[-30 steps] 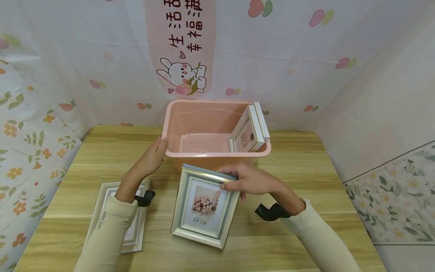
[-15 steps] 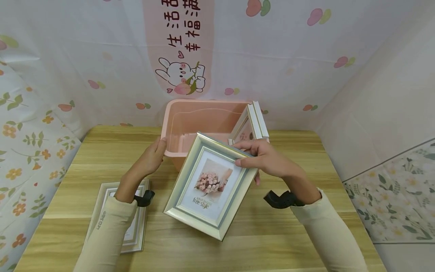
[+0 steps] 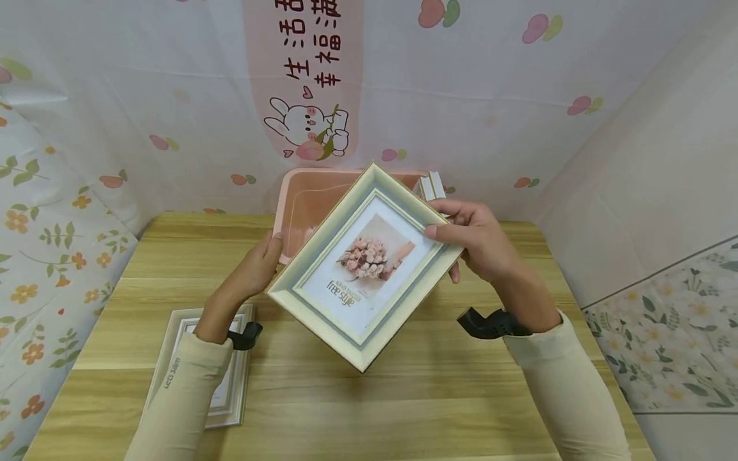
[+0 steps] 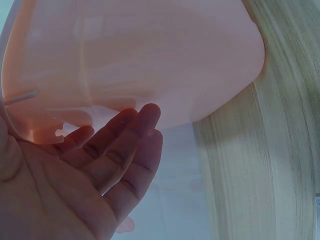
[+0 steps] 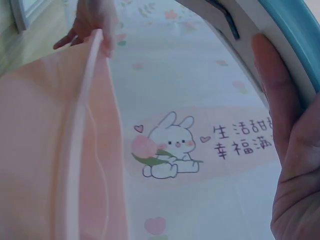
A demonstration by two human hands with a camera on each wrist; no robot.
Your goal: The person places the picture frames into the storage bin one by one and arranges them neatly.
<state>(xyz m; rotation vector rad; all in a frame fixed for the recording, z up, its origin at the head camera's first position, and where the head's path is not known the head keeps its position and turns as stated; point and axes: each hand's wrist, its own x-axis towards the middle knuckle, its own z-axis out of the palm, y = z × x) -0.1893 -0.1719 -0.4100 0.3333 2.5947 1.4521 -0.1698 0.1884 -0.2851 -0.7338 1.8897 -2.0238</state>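
Frame tilted at centre of head view, before tub; right hand fingers clamped on its upper right edge; left hand grips tub rim at left, thumb over, fingers outside

Risk: one-edge hold may let frame swivel or slip; low corner could catch rim, or white frames at tub's right get knocked

Wood-grain counter; other frame lower left, partly under sleeve; printed curtain behind

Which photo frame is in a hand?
The cream-and-grey bouquet frame, gripped by the right hand. Another frame lies on the table, partly hidden by the left sleeve; white frame edges show at the pink bin.
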